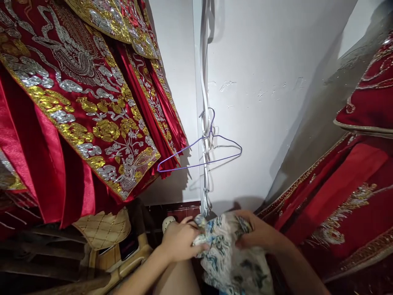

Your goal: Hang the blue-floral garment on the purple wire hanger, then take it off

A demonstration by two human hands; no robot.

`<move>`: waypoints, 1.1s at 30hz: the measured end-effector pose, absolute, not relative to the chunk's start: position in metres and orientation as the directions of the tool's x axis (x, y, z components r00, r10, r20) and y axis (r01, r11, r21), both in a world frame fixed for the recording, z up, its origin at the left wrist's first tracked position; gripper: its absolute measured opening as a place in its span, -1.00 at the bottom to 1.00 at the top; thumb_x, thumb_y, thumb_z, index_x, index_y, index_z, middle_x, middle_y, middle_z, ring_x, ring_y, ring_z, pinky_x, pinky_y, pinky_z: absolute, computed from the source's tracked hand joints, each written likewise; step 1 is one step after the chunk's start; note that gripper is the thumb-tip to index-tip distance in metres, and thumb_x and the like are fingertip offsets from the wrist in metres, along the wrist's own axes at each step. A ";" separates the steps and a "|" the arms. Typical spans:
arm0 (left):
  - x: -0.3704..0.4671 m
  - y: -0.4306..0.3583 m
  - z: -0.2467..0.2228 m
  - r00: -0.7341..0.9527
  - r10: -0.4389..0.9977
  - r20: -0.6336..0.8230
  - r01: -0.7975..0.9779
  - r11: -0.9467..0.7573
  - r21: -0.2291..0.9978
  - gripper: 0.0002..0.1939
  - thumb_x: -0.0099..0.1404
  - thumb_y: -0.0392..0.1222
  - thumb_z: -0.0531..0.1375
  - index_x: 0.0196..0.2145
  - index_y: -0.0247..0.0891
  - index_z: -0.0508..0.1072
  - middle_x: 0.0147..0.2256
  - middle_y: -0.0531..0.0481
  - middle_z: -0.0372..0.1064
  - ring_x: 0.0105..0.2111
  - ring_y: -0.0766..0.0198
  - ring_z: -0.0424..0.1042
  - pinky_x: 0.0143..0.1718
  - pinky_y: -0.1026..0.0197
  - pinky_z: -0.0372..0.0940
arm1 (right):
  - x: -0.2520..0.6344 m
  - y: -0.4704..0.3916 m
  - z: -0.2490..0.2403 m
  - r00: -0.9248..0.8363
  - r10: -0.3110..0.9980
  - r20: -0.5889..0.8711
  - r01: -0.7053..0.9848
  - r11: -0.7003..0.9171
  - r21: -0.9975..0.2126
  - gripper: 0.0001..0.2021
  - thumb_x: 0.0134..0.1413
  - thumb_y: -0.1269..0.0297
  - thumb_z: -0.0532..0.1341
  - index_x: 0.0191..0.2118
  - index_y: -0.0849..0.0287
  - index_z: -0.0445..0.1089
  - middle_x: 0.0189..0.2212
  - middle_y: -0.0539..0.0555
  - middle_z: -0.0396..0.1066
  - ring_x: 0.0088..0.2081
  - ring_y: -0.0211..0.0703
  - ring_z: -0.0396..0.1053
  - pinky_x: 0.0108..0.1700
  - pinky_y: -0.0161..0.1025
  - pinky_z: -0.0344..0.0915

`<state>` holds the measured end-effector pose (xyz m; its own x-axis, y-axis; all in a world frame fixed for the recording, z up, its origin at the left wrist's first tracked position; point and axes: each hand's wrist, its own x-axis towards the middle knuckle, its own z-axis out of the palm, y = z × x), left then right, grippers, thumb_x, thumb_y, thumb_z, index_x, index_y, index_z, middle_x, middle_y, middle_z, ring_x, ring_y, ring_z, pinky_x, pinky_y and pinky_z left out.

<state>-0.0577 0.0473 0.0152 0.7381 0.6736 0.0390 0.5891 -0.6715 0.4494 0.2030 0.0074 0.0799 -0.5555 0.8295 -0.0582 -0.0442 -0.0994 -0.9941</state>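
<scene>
A bunched cloth [217,241], white with blue, green and dark print, is held low in front of me. My left hand [182,241] grips its left edge, thumb in front. On the other side my right hand [254,233] has hold of the cloth, fingers partly behind its folds. What kind of garment it is, I cannot tell. Above both hands an unloaded purple wire hanger [196,165] hangs by its hook from a white strap [204,82] along the wall.
Red garments [101,131] with gold and silver embroidery hang at left. More red embroidered fabric [346,205] fills the right side. A wooden chair [138,256] with a quilted beige cushion [104,229] and a dark phone-like object [129,248] stands lower left. The white wall [260,61] is behind.
</scene>
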 end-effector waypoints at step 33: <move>-0.046 0.128 0.195 0.270 0.740 0.616 0.688 -0.595 0.414 -0.70 0.28 -0.20 0.11 -0.02 -0.20 0.33 -0.09 -0.07 0.49 -0.22 0.14 0.48 -0.18 0.16 0.30 | 0.252 0.097 0.110 -0.038 0.896 0.443 0.425 0.416 -0.804 -0.78 -0.06 0.30 0.11 -0.32 0.18 0.48 -0.47 0.00 0.39 -0.41 -0.15 0.30 -0.37 -0.28 0.17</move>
<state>-0.0456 0.1283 0.1947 0.2698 0.7403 0.6158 0.6885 -0.5954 0.4142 0.2522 0.0971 0.1096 -0.0380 0.8956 0.4432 0.4247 0.4160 -0.8041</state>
